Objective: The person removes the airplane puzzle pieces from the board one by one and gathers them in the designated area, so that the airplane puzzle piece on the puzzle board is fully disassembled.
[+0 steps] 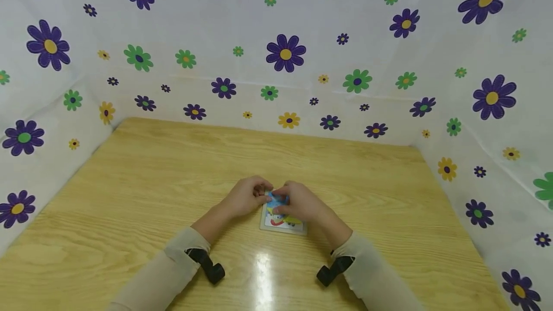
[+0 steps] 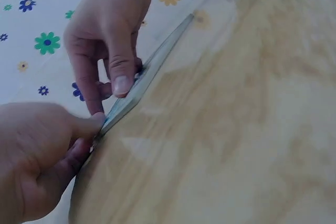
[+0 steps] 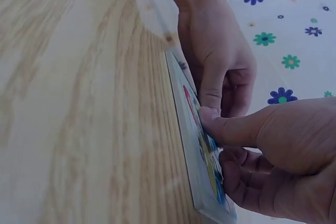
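Note:
A small square picture puzzle (image 1: 282, 229) with a pale raised border and a blue, yellow and red cartoon lies flat on the table. My left hand (image 1: 244, 198) pinches its far left corner, thumb on top and fingers bent beside the edge. Over the picture, my right hand (image 1: 302, 203) has thumb and bent fingers around a blue puzzle piece (image 1: 276, 199), partly covered by them. In the right wrist view, the right hand's thumb and curled fingertips touch the picture, close to the left thumb. Fingers hide much of the upper picture.
The light wooden table (image 1: 173, 167) extends around the puzzle on all sides. A white cloth with printed flowers (image 1: 242, 23) hangs behind and along both sides. Black straps with camera mounts (image 1: 211, 268) sit on both wrists, over pale sleeves (image 1: 168, 272).

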A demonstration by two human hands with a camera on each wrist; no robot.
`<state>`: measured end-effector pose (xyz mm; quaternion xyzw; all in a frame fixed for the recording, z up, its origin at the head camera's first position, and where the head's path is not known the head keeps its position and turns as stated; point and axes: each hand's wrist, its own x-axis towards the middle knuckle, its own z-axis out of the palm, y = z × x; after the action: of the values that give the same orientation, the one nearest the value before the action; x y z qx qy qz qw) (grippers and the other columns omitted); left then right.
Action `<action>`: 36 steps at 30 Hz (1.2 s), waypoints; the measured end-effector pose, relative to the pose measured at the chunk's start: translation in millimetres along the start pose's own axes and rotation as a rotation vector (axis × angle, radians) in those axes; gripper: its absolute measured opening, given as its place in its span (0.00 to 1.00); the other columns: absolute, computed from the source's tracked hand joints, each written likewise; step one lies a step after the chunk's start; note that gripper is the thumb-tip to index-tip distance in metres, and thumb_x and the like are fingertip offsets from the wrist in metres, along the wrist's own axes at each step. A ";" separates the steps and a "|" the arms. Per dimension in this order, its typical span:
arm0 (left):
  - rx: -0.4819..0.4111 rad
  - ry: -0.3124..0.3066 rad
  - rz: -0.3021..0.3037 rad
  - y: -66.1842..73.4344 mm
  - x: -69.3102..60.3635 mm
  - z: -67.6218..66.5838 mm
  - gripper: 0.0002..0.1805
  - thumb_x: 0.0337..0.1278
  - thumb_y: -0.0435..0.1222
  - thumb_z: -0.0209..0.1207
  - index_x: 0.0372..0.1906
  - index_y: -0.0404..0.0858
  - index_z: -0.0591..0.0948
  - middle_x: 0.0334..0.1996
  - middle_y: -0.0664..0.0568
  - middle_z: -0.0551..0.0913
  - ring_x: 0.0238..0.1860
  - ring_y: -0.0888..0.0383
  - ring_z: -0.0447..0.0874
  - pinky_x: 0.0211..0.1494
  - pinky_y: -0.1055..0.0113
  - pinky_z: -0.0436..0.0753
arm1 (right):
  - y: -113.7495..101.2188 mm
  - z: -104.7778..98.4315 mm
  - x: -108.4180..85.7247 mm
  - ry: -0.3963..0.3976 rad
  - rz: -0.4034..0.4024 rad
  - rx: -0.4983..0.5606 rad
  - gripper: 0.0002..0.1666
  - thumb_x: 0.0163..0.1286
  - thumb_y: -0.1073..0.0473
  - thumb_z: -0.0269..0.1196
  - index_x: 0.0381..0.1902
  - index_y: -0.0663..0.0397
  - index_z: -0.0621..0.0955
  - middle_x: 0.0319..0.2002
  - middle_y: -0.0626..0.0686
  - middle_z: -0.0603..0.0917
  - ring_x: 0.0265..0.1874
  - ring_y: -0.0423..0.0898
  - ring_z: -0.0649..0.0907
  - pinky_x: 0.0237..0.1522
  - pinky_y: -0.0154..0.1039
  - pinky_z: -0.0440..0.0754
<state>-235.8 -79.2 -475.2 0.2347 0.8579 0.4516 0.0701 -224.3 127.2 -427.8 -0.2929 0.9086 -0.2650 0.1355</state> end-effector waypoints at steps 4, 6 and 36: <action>0.023 -0.134 0.038 -0.4 -4.5 -6.9 0.35 0.53 0.41 0.73 0.66 0.39 0.74 0.45 0.54 0.78 0.42 0.59 0.75 0.48 0.65 0.78 | -5.9 0.6 1.9 0.007 0.002 -0.028 0.26 0.63 0.57 0.72 0.56 0.65 0.82 0.37 0.53 0.81 0.32 0.44 0.74 0.34 0.35 0.73; 0.060 -0.217 0.072 1.8 -6.8 -7.1 0.51 0.46 0.50 0.76 0.75 0.42 0.65 0.57 0.55 0.74 0.52 0.59 0.73 0.57 0.61 0.77 | -5.6 0.1 2.3 0.007 0.010 -0.027 0.25 0.63 0.58 0.72 0.55 0.64 0.82 0.36 0.53 0.80 0.32 0.45 0.75 0.35 0.37 0.74; -0.041 -0.118 0.039 0.6 0.1 -3.9 0.70 0.37 0.49 0.80 0.81 0.46 0.45 0.42 0.50 0.74 0.39 0.58 0.69 0.39 0.69 0.72 | 7.2 -14.2 37.6 -0.045 -0.051 -0.069 0.24 0.65 0.54 0.71 0.55 0.52 0.76 0.38 0.52 0.80 0.35 0.46 0.76 0.38 0.39 0.75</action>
<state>-237.0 -81.8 -472.4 0.2760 0.8382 0.4557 0.1166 -263.1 115.1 -423.6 -0.3263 0.9062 -0.2302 0.1390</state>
